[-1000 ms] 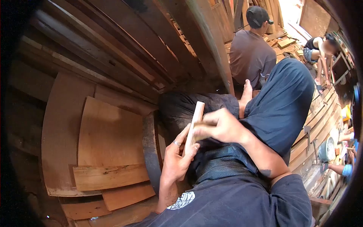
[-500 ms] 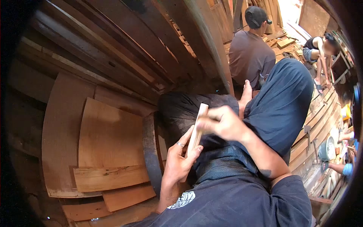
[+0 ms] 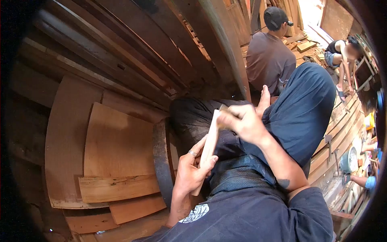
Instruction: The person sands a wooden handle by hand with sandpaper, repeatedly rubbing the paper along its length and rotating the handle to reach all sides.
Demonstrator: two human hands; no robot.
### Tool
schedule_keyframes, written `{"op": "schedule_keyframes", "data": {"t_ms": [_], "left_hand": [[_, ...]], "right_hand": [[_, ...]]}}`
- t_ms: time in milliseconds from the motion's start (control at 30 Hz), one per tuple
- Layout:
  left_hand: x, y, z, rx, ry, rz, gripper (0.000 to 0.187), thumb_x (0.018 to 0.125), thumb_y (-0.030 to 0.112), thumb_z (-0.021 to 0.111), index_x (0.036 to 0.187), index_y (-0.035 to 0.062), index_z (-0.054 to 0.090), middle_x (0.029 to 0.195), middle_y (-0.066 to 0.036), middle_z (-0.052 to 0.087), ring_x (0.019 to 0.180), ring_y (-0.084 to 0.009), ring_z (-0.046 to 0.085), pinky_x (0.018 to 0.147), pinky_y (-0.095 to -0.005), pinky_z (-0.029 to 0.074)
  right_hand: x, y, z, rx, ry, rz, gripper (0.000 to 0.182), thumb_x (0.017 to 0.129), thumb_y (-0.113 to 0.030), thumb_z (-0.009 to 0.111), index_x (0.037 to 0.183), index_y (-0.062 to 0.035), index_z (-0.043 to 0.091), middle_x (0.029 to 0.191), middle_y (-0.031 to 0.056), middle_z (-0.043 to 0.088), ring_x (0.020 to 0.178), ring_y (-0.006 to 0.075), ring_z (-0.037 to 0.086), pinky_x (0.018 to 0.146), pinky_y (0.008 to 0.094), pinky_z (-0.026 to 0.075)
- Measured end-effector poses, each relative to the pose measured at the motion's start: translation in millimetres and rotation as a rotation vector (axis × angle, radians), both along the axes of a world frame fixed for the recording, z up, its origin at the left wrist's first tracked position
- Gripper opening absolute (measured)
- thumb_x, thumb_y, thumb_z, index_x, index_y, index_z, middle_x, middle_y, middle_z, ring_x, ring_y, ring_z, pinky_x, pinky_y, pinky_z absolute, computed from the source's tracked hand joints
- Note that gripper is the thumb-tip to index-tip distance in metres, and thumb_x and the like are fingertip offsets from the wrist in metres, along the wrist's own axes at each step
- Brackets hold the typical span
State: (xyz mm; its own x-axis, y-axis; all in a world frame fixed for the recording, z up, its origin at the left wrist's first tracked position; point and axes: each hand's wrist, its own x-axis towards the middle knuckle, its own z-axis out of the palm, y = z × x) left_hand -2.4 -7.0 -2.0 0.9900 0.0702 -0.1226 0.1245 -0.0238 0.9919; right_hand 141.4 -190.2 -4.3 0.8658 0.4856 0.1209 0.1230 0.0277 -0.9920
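A pale, narrow wooden stick (image 3: 210,142) slants up over my lap. My left hand (image 3: 189,171), with a ring on one finger, is wrapped round its lower part, the thumb across the near side. At the stick's upper end is my right hand (image 3: 244,122), closed and slightly blurred. Between its fingers shows the edge of a small brown piece that looks like folded sandpaper (image 3: 222,108), pressed against the wood. The fingers hide most of this piece.
Flat wooden boards (image 3: 121,141) lie at my left, beside a dark curved piece (image 3: 162,161). Long planks (image 3: 121,52) lean above. One person (image 3: 269,60) sits ahead; another (image 3: 340,54) bends over farther right. A bucket (image 3: 349,159) and a hammer (image 3: 328,141) are at right.
My right hand has slid up along the stick to its top end. The left hand keeps its hold, and the stick has barely moved.
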Motion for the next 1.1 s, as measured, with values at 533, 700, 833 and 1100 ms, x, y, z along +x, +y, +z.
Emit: {"op": "schedule_keyframes", "data": {"t_ms": [533,700,833,1100], "left_hand": [[-1,5,-9,-0.089,0.049,0.004,0.059,0.097,0.004,0.073,0.152,0.0008,0.051,0.093,-0.005,0.072,0.064,-0.0058,0.061,0.054,-0.0225,0.051],[-2,1,-2,-0.067,0.072,-0.064,0.059,0.099,0.004,0.07,0.153,0.0,0.049,0.094,-0.007,0.072,0.063,-0.0077,0.062,0.052,-0.0234,0.051],[0,6,-11,-0.033,0.056,-0.015,0.056,0.102,0.008,0.067,0.154,0.0009,0.048,0.092,-0.008,0.071,0.059,-0.0087,0.061,0.05,-0.024,0.049],[0,3,-8,-0.07,0.041,-0.063,0.056,0.103,0.011,0.065,0.155,0.0003,0.046,0.091,-0.007,0.07,0.059,-0.009,0.062,0.05,-0.0238,0.049]], "right_hand": [[-16,7,-21,-0.123,-0.129,0.303,0.027,0.098,-0.027,0.079,0.102,-0.0002,0.079,0.082,0.0017,0.075,0.075,0.0035,0.061,0.066,0.0272,0.051],[1,-2,-8,-0.007,0.002,0.059,0.03,0.102,-0.028,0.074,0.099,0.001,0.079,0.082,0.0033,0.077,0.075,0.0044,0.063,0.066,0.0273,0.052],[-17,6,-18,-0.132,-0.015,0.352,0.037,0.101,-0.035,0.075,0.097,0.0014,0.079,0.081,0.0045,0.076,0.075,0.007,0.063,0.067,0.0313,0.052],[-20,4,-10,-0.022,0.107,0.425,0.037,0.1,-0.034,0.077,0.104,0.0029,0.079,0.086,0.003,0.076,0.08,0.0061,0.062,0.076,0.0306,0.054]]}}
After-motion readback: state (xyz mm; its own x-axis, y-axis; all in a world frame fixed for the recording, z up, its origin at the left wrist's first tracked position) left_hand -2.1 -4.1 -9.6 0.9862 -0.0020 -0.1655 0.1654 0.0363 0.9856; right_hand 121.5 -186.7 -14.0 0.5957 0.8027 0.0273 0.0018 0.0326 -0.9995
